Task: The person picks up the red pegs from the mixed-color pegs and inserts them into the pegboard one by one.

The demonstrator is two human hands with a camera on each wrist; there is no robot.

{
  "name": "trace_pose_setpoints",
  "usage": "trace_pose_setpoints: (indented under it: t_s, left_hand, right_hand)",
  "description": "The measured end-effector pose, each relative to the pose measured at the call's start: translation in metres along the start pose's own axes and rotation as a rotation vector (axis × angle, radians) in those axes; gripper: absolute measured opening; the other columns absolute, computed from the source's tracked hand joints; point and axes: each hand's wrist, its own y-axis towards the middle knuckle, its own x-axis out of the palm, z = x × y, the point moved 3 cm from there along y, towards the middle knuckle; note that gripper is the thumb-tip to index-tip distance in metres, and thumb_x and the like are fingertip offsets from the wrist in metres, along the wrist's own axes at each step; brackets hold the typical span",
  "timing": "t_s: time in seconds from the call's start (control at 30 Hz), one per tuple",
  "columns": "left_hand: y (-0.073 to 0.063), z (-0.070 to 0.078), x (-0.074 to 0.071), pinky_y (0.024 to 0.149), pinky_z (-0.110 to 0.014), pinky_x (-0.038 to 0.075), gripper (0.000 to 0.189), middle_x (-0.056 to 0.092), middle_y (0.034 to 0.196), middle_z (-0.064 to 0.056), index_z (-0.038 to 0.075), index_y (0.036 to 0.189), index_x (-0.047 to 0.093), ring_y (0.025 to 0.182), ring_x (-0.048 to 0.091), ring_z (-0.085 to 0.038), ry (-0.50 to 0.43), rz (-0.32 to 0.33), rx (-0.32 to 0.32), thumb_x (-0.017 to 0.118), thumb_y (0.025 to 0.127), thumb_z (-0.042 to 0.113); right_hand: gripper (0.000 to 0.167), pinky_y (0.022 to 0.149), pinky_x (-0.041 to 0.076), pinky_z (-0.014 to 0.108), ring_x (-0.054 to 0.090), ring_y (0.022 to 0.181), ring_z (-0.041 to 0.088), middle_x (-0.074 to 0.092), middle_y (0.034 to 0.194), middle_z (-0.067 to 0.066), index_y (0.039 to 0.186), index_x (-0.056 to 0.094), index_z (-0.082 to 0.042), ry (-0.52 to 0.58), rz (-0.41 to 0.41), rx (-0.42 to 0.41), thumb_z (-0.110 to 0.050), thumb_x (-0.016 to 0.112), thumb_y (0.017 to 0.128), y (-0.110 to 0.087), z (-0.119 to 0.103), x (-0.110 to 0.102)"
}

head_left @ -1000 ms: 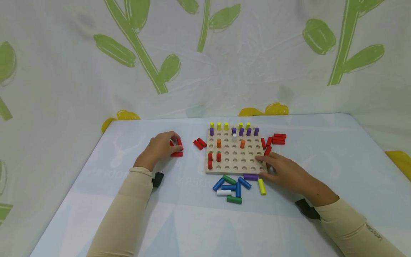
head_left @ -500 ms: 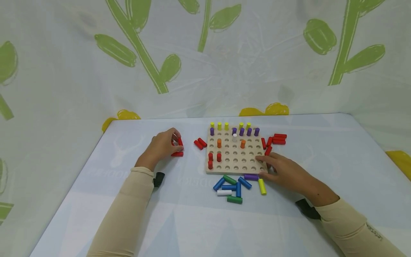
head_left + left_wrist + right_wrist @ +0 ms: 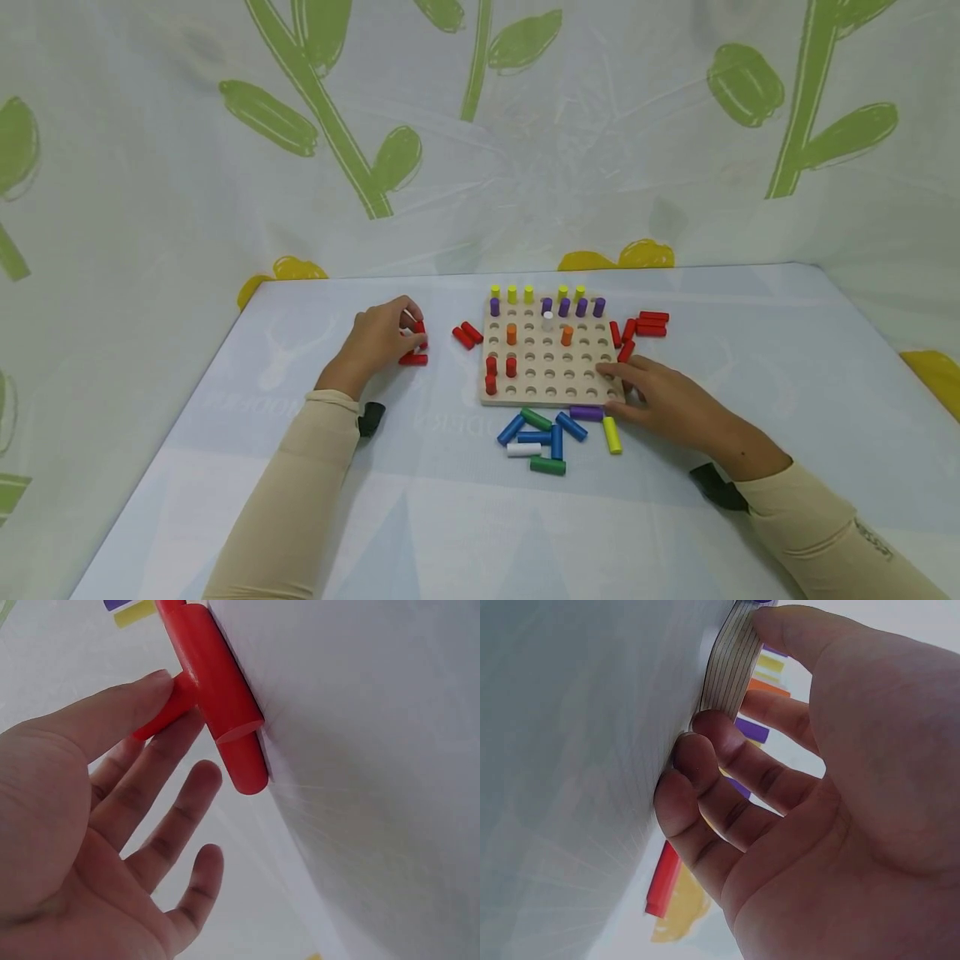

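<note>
My left hand [image 3: 377, 337] pinches a red peg [image 3: 169, 712] between thumb and fingertips, left of the pegboard. Right at that hand, more red pegs [image 3: 225, 682] lie on the table. The square wooden pegboard [image 3: 550, 367] has rows of round holes, and pegs stand upright in some of them. Among these are yellow pegs [image 3: 512, 294] at the back, purple pegs [image 3: 581, 308], a white peg [image 3: 547, 322], orange pegs [image 3: 512, 334] and red pegs [image 3: 511, 367]. My right hand [image 3: 663, 400] grips the board's near right corner, thumb at the front edge and index finger over the top.
Two red pegs [image 3: 467, 335] lie just left of the board. Several red pegs [image 3: 651, 331] lie along its right side. In front are blue pegs [image 3: 534, 437], green pegs [image 3: 548, 466], a white peg [image 3: 523, 450], a purple peg [image 3: 587, 413] and a yellow peg [image 3: 612, 436].
My left hand has shifted slightly away from me, and the red peg in its fingertips now stands a little more upright. The right hand and the board have stayed put.
</note>
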Motion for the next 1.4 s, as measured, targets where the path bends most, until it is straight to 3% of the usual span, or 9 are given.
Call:
trace_pose_setpoints:
  t_s: [0.27,0.5,0.8,1.03,1.4]
  left_hand:
    - [-0.006,0.013,-0.006,0.1,-0.049,0.041,0.026,0.073,0.105,-0.007,0.016,0.111,0.059,0.092,0.063,-0.027,0.016,0.054,0.061,0.073,0.091,0.024]
    - [-0.015,0.031,-0.011,0.088,-0.041,0.053,0.03,0.072,0.111,-0.008,0.016,0.115,0.059,0.099,0.063,-0.027,-0.008,0.066,0.078,0.074,0.091,0.022]
    - [-0.021,0.055,-0.012,0.095,-0.042,0.054,0.029,0.073,0.113,-0.007,0.015,0.117,0.064,0.109,0.065,-0.028,-0.002,0.087,0.16,0.075,0.091,0.02]
    - [-0.029,0.07,-0.009,0.09,-0.04,0.056,0.029,0.074,0.11,-0.007,0.015,0.115,0.065,0.106,0.067,-0.028,0.025,0.104,0.214,0.077,0.089,0.019]
    - [-0.038,0.089,-0.002,0.087,-0.036,0.054,0.027,0.074,0.096,0.001,0.014,0.11,0.067,0.094,0.069,-0.022,0.062,0.12,0.33,0.079,0.087,0.021]
  right_hand:
    - [0.065,0.088,0.058,0.046,0.059,0.1,0.022,0.061,0.119,0.012,0.144,0.054,-0.018,0.0,0.003,-0.009,-0.037,0.077,0.087,0.0,0.0,-0.001]
    - [0.064,0.09,0.058,0.048,0.059,0.102,0.024,0.061,0.122,0.014,0.144,0.054,-0.019,0.006,0.002,-0.008,-0.038,0.077,0.087,0.0,-0.002,-0.002]
    - [0.066,0.091,0.057,0.049,0.059,0.107,0.028,0.059,0.127,0.016,0.145,0.053,-0.018,0.016,-0.001,0.007,-0.037,0.077,0.087,-0.002,-0.001,-0.002]
    - [0.064,0.087,0.059,0.045,0.058,0.098,0.021,0.061,0.117,0.011,0.144,0.055,-0.018,0.013,0.005,-0.006,-0.038,0.077,0.087,-0.001,-0.001,0.0]
    - [0.065,0.09,0.058,0.048,0.059,0.103,0.025,0.061,0.121,0.013,0.145,0.054,-0.018,0.002,0.009,-0.015,-0.037,0.077,0.087,-0.001,0.0,0.0]
